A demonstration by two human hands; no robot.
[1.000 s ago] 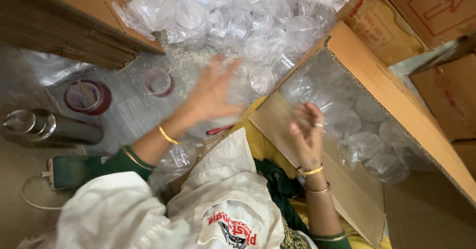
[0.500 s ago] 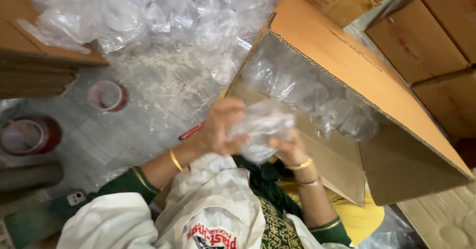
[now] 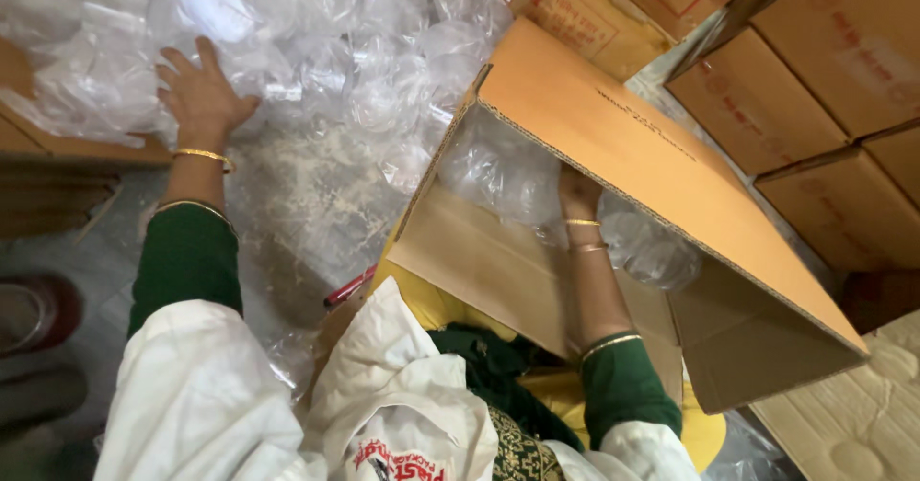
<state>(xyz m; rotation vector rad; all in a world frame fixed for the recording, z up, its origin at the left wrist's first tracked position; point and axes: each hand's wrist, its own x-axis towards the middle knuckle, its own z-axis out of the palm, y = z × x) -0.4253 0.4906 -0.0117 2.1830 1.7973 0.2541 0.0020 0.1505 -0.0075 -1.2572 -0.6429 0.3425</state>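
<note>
Head view: left hand (image 3: pixel 199 93) lay upper left, fingers spread wide, flat on the heap of clear plastic bags (image 3: pixel 326 50). Right hand (image 3: pixel 578 194) reached centre-right into the open cardboard box (image 3: pixel 613 146) among bagged plastic; its fingers were hidden, grip unclear.

Clear plastic containers in crinkled transparent bags (image 3: pixel 316 50) lie heaped on the floor; more bagged containers (image 3: pixel 508 170) fill the open brown cardboard box (image 3: pixel 613 146) tipped on its side

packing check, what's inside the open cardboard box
Inside the open cardboard box lie clear plastic bags, and the right hand reaches in among them. The box's top flap hides the fingers and the deeper contents.
</note>
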